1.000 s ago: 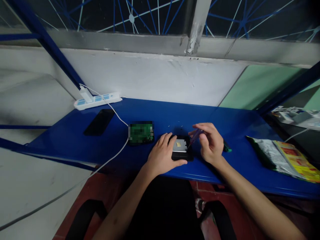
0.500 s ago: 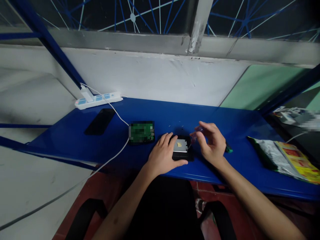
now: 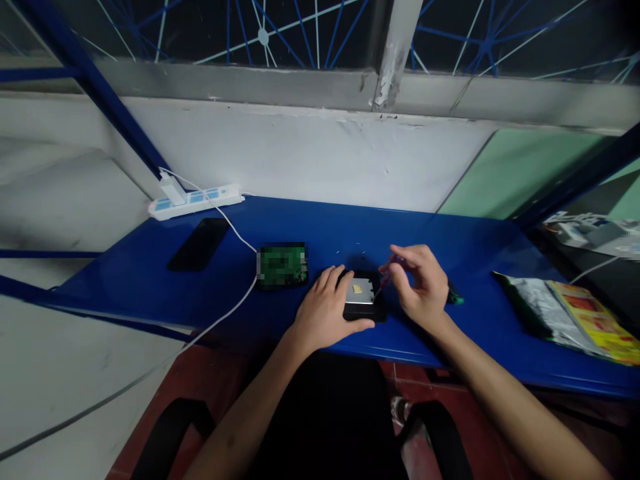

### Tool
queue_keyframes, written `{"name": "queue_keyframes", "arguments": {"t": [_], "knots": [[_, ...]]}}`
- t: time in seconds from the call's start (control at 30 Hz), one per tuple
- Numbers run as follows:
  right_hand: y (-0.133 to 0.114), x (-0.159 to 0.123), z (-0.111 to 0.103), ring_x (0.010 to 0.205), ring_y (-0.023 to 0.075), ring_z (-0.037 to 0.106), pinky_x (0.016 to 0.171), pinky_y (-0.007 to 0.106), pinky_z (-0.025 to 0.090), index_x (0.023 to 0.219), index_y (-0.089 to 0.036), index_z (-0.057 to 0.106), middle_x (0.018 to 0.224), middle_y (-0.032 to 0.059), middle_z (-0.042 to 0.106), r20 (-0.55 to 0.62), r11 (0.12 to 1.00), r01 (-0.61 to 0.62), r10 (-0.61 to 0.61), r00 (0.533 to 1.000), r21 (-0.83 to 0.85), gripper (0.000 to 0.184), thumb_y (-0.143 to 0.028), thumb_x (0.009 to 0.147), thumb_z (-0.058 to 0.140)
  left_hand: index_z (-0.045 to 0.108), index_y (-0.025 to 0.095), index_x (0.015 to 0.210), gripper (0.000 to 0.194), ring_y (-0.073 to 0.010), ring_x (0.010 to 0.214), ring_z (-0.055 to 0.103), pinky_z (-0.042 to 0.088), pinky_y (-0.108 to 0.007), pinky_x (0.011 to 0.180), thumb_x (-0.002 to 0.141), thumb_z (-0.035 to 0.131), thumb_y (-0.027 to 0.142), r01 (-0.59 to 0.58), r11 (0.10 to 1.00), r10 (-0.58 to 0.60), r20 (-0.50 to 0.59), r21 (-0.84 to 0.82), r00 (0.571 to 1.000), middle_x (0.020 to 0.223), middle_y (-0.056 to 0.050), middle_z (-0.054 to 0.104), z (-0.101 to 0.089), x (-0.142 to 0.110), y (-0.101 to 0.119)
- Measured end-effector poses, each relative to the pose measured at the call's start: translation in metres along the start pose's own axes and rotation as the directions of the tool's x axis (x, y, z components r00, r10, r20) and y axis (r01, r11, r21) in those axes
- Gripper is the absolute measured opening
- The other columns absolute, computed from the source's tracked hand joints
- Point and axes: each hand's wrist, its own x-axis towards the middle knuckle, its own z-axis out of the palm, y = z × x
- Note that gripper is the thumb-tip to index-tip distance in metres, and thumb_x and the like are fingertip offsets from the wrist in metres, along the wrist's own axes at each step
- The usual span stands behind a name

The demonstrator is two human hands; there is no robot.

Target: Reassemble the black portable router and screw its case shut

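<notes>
A black case with a silver metal plate and a small yellowish patch in it lies flat on the blue table. My left hand grips its left side, fingers on the far part and thumb along the near edge. In my right hand, a small screwdriver with a clear purple handle is pinched between thumb and fingers. Its shaft slants down to the plate's right edge; whether the tip sits in a screw is too small to tell. Left of the case is an open black housing with a green circuit board.
A black phone and a white power strip with a plugged charger lie to the left. A white cable crosses the table's left part. Behind my right hand lies a dark green-tipped object. A snack bag rests far right.
My right hand's thumb and fingers have shifted around the screwdriver handle, which has tilted and turned slightly. The left hand and the case have stayed in place.
</notes>
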Motion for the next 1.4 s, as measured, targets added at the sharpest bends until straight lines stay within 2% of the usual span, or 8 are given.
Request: {"name": "queue_keyframes", "arguments": {"t": [0.13, 0.33, 0.47, 0.57, 0.7, 0.9, 1.13, 1.4], "knots": [[0.0033, 0.0005, 0.0004, 0.076, 0.0195, 0.061, 0.059, 0.035, 0.054, 0.121, -0.029, 0.068, 0.090, 0.0035, 0.064, -0.031, 0.997, 0.060, -0.061, 0.998, -0.043, 0.040, -0.015, 0.085, 0.074, 0.039, 0.014, 0.151, 0.099, -0.0382, 0.149, 0.034, 0.037, -0.054, 0.119, 0.079, 0.069, 0.075, 0.005, 1.000, -0.005, 0.001, -0.007, 1.000, 0.157, -0.020, 0.042, -0.0014, 0.0012, 0.0013], [0.0029, -0.0018, -0.0008, 0.081, 0.0189, 0.070, 0.068, 0.040, 0.059, 0.130, -0.028, 0.064, 0.108, 0.0075, 0.064, 0.022, 0.999, 0.003, -0.004, 1.000, 0.043, 0.035, -0.020, 0.100, 0.049, 0.038, 0.014, 0.151, 0.099, -0.0377, 0.149, 0.033, 0.037, -0.054, 0.119, 0.080, 0.066, 0.077, 0.005, 1.000, -0.005, 0.005, 0.006, 1.000, 0.158, -0.019, 0.041, -0.0004, 0.0007, 0.0006], [0.0003, -0.0018, -0.0019, 0.091, 0.0222, 0.073, 0.080, 0.046, 0.060, 0.136, -0.028, 0.062, 0.117, 0.0098, 0.069, 0.040, 0.999, -0.011, 0.010, 0.999, 0.030, 0.040, -0.020, 0.101, 0.044, 0.039, 0.014, 0.151, 0.098, -0.0372, 0.149, 0.034, 0.037, -0.054, 0.119, 0.080, 0.067, 0.077, 0.002, 1.000, -0.002, 0.008, 0.011, 1.000, 0.158, -0.019, 0.041, -0.0017, 0.0006, 0.0011], [-0.0008, -0.0024, -0.0011, 0.084, 0.0200, 0.075, 0.079, 0.044, 0.062, 0.139, -0.029, 0.060, 0.122, 0.0096, 0.071, 0.043, 0.998, -0.046, 0.044, 0.998, 0.042, 0.041, -0.019, 0.102, 0.044, 0.039, 0.015, 0.151, 0.098, -0.0375, 0.149, 0.034, 0.037, -0.054, 0.119, 0.080, 0.067, 0.076, 0.001, 1.000, -0.001, 0.000, 0.003, 1.000, 0.158, -0.019, 0.042, -0.0014, 0.0010, 0.0012], [0.0007, -0.0040, 0.0016, 0.078, 0.0181, 0.075, 0.069, 0.039, 0.064, 0.140, -0.031, 0.058, 0.117, 0.0081, 0.073, 0.019, 0.994, -0.084, 0.083, 0.996, 0.064, 0.044, -0.017, 0.099, 0.052, 0.038, 0.017, 0.151, 0.097, -0.0382, 0.150, 0.033, 0.037, -0.056, 0.119, 0.080, 0.066, 0.078, 0.001, 1.000, -0.001, -0.002, -0.006, 1.000, 0.159, -0.018, 0.040, 0.0007, 0.0003, 0.0002], [0.0051, -0.0020, 0.0008, 0.078, 0.0204, 0.068, 0.058, 0.036, 0.060, 0.123, -0.030, 0.068, 0.095, 0.0050, 0.068, -0.019, 1.000, 0.031, -0.031, 0.999, -0.002, 0.043, -0.014, 0.084, 0.075, 0.037, 0.017, 0.151, 0.097, -0.0383, 0.150, 0.033, 0.038, -0.055, 0.118, 0.081, 0.065, 0.078, -0.001, 1.000, 0.001, 0.002, -0.009, 1.000, 0.158, -0.018, 0.041, -0.0006, 0.0002, 0.0004], [0.0008, -0.0024, 0.0000, 0.081, 0.0184, 0.075, 0.070, 0.039, 0.064, 0.135, -0.029, 0.061, 0.115, 0.0085, 0.070, 0.031, 0.996, -0.061, 0.059, 0.998, 0.063, 0.040, -0.016, 0.100, 0.047, 0.037, 0.016, 0.151, 0.098, -0.0382, 0.151, 0.031, 0.036, -0.055, 0.120, 0.081, 0.066, 0.078, 0.012, 1.000, -0.012, 0.012, -0.005, 1.000, 0.160, -0.018, 0.039, 0.0001, 0.0008, 0.0003], [0.0041, 0.0008, 0.0007, 0.076, 0.0194, 0.063, 0.059, 0.036, 0.057, 0.119, -0.030, 0.068, 0.089, 0.0034, 0.066, -0.028, 0.996, 0.077, -0.079, 0.997, -0.053, 0.040, -0.015, 0.083, 0.076, 0.038, 0.017, 0.150, 0.096, -0.0381, 0.149, 0.034, 0.037, -0.054, 0.119, 0.080, 0.067, 0.077, -0.006, 1.000, 0.006, -0.011, -0.010, 1.000, 0.156, -0.018, 0.043, -0.0010, 0.0001, 0.0001]]}}
